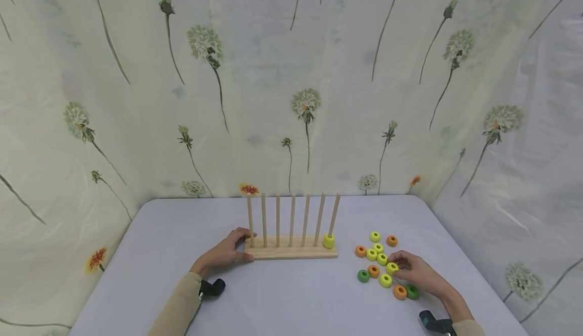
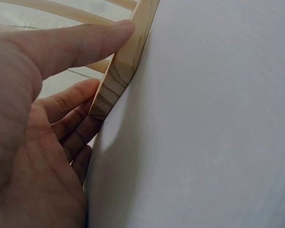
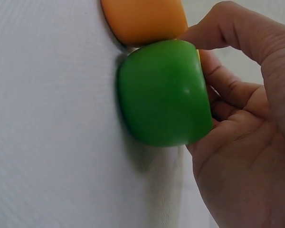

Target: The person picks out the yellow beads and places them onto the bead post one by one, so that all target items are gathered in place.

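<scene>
Yellow bead (image 1: pixel 392 268) is at the right hand (image 1: pixel 421 274), on the counter's right half, in among loose beads and nearer the right edge than the left. Right fingers: thumb and a fingertip pinching that bead; can't tell whether it's off the counter (image 1: pixel 291 305) at all. Right wrist view mostly blocked by a green bead (image 1: pixel 412 291), with an orange bead (image 1: pixel 400 291) touching it; only a sliver of yellow shows behind.

Left hand (image 1: pixel 226 251) grips the left end of the peg rack (image 1: pixel 291 253), thumb at the base's front left corner, fingers round the end toward the back. Rack sits around mid-counter, base roughly parallel to the far edge, seven pegs upright. Rightmost peg (image 1: pixel 335 213) carries yellow at its foot; can't tell if one bead or more. Other six pegs look bare.

Step in hand, as judged: picking out a yellow one while the left hand steadies the rack. Next move likely calls for lifting clear of the neighbours, carrying left, hole lined up over the rightmost peg's tip, if sorting is by colour. Risk: right fingers nudging the green and orange pieces just beside them.
</scene>
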The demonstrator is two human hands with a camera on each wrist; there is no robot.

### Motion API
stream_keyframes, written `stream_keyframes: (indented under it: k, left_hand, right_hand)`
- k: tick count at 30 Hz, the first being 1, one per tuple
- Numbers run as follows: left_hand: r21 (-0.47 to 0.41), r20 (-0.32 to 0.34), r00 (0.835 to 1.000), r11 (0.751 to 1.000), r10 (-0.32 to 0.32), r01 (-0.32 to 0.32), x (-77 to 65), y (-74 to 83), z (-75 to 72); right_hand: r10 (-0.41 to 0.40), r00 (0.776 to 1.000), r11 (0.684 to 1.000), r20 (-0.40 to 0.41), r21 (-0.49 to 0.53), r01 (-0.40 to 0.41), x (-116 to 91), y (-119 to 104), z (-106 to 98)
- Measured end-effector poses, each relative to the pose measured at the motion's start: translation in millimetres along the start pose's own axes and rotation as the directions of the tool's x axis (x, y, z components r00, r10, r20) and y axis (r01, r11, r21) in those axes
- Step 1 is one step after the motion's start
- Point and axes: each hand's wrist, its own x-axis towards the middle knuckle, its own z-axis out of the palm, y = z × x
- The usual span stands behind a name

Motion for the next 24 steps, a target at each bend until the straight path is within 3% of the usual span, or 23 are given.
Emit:
stream_keyframes:
  k: [24]
  left_hand:
    - [0.027, -0.008, 1.0, 1.0, -0.003, 0.003, 1.1, -2.1, 0.7]
  right_hand:
    - [0.002, 1.0, 1.0, -0.008, 0.02, -0.002, -1.0, 0.8, -3.5]
